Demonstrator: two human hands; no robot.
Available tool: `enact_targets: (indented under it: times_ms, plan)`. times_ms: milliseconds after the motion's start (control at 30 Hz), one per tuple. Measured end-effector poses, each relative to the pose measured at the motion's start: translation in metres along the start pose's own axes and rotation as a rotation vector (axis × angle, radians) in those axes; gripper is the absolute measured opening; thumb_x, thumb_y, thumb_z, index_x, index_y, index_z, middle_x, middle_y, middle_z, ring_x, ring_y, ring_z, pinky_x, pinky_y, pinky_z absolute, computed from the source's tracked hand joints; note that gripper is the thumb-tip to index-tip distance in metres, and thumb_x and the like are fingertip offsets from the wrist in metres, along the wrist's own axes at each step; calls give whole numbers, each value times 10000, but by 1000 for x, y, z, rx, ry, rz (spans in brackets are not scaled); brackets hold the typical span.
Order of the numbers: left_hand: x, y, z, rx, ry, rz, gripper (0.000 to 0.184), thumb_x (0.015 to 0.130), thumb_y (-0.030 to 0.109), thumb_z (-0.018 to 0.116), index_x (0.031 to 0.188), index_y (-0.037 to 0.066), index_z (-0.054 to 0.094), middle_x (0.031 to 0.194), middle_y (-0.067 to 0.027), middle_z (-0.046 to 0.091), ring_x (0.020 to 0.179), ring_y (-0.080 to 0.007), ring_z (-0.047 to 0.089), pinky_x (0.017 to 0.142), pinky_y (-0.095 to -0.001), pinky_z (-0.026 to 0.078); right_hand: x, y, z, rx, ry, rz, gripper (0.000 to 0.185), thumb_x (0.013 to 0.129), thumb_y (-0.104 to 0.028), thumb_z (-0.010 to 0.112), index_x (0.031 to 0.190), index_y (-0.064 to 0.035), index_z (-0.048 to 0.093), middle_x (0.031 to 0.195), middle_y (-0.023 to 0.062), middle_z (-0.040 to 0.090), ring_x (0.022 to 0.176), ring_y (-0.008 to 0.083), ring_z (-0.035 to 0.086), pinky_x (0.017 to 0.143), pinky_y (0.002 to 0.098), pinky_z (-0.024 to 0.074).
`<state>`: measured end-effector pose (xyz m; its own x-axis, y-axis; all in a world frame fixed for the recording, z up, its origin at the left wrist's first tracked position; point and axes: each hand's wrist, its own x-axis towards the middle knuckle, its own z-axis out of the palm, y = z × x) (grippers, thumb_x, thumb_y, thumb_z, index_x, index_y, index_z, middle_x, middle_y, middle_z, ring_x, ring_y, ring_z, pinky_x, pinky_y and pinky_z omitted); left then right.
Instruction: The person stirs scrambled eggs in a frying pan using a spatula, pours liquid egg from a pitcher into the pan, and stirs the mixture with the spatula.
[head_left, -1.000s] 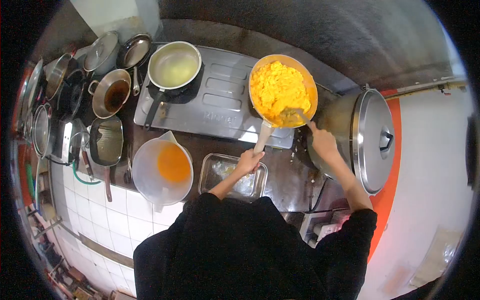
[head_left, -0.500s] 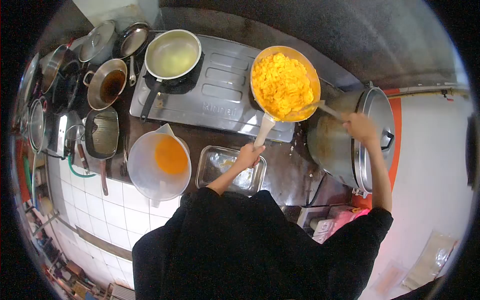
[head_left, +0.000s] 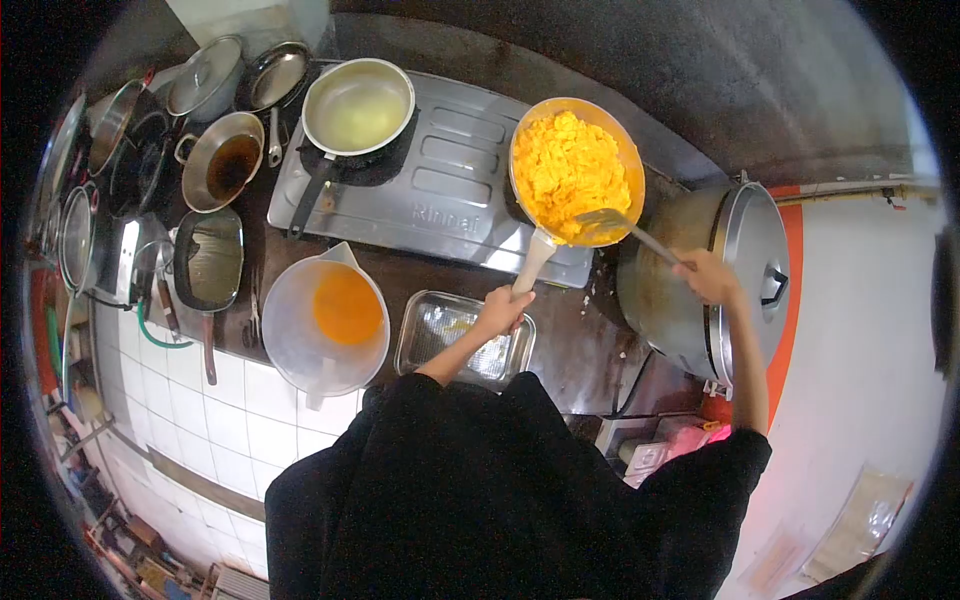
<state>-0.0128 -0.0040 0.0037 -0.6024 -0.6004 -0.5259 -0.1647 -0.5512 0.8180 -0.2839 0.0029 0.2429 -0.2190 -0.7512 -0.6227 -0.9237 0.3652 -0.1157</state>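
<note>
My left hand (head_left: 504, 310) is wrapped round the pale handle of a frying pan (head_left: 641, 165), which sits over the right side of the stove. Scrambled eggs (head_left: 570, 165), bright yellow, fill most of the pan. My right hand (head_left: 708, 277) grips a spatula (head_left: 655, 243) by its handle. The spatula's blade lies in the eggs near the pan's front edge. Just below my left hand is a metal tray (head_left: 415, 340) with a few yellow bits in it.
A second pan (head_left: 358, 108) with yellowish liquid stands on the left of the Rinnai stove (head_left: 440, 215). In front is a plastic jug (head_left: 290, 335) with orange liquid. A large lidded pot (head_left: 670, 290) stands close at right. Several pans, including one with brown liquid (head_left: 232, 165), crowd the left.
The spatula blade has shifted left through the eggs and shows more clearly. My right hand has moved slightly down with it. My left hand keeps its hold; the view has shifted slightly.
</note>
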Motion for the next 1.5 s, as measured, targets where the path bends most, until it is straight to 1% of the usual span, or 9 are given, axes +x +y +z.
enact_targets:
  times_ms: [167,367,600,767,867,1067,1300,1400,1500]
  plan:
    - [5,-7,2,25,-19,4,327,781,303,538,689,-4,474,472,-48,490,349,-119,475,322,-264,372,43,-4,65,46,197,-343,322,751,-177,525,1053,-65,517,776,201,573,725,335,569,657,386,441]
    - [1,-1,3,23,-5,19,315,780,295,542,680,7,465,476,-46,489,347,-112,466,320,-260,364,62,-38,92,634,92,94,284,773,-158,511,1031,-40,524,719,213,558,608,278,573,602,349,445]
    - [4,-4,3,49,-21,26,312,794,281,530,677,4,449,458,-45,468,337,-121,453,324,-263,369,24,-29,115,180,384,-390,342,766,-87,477,1107,-67,456,663,205,551,606,350,551,535,401,424]
    - [1,6,6,53,-35,-38,308,809,273,511,687,-2,444,439,-39,459,337,-122,454,329,-270,380,86,-67,141,335,618,-416,301,705,-45,489,991,41,446,776,301,499,736,413,513,613,441,409]
    - [4,-2,8,123,-9,48,312,814,282,501,689,3,442,441,-37,455,343,-120,459,326,-268,374,123,-68,138,485,533,-198,247,744,-66,476,963,46,460,668,255,521,534,354,537,454,385,408]
    - [1,-1,10,102,-21,47,321,818,307,495,686,17,452,449,-37,463,347,-105,450,311,-253,347,124,-49,118,1681,22,10,88,838,-133,418,791,-59,428,524,-22,347,364,46,274,307,202,204]
    - [7,-13,7,72,-72,74,316,809,318,510,689,29,465,453,-29,463,359,-107,457,326,-247,346,80,0,124,2135,-238,11,62,848,-126,409,797,-89,410,515,-15,346,355,37,270,296,175,210]
    - [9,-15,5,22,-68,66,317,809,318,513,699,25,467,454,-28,461,358,-110,454,339,-247,354,12,-20,102,1534,54,0,127,853,-121,398,961,-79,449,513,-32,337,374,19,263,290,170,193]
    - [8,-17,6,22,-41,63,322,804,322,521,747,11,460,480,-37,477,362,-113,456,363,-249,379,29,-25,133,650,673,-130,323,767,-92,488,1084,-69,435,640,154,506,538,263,489,464,342,386]
